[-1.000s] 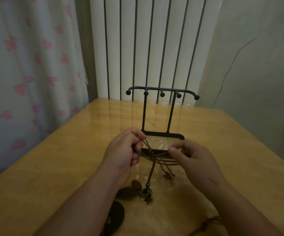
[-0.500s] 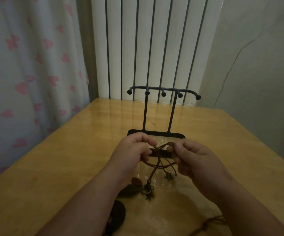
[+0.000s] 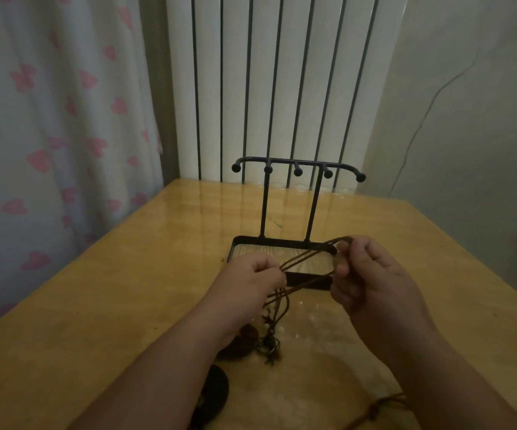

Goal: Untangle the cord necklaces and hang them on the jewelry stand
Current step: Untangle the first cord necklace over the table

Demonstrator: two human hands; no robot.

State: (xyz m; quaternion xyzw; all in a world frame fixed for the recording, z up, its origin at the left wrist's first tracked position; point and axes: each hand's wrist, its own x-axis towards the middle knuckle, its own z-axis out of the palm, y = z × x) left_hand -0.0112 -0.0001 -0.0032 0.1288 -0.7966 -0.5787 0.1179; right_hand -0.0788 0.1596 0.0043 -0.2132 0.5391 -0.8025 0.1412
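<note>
Brown cord necklaces [image 3: 308,261] stretch taut between my two hands, just above the table. My left hand [image 3: 252,282] pinches the cords at their left end. My right hand [image 3: 365,274] grips the cords' right loop, raised a little higher. Below my left hand the cords drop to a cluster of beads and small pendants [image 3: 268,347] lying on the table. The black metal jewelry stand [image 3: 297,169] stands right behind my hands, its hooks bare; its base tray [image 3: 237,246] sits partly under the cords.
A dark round pendant [image 3: 212,395] lies by my left forearm. Another brown cord [image 3: 381,406] trails at the lower right. A tiny bead [image 3: 222,260] lies left of the tray. The wooden table [image 3: 111,305] meets a radiator [image 3: 269,88] behind, a curtain left.
My hands have pulled apart, the right one moving right and up, so the cords are drawn out straight between them instead of bunched.
</note>
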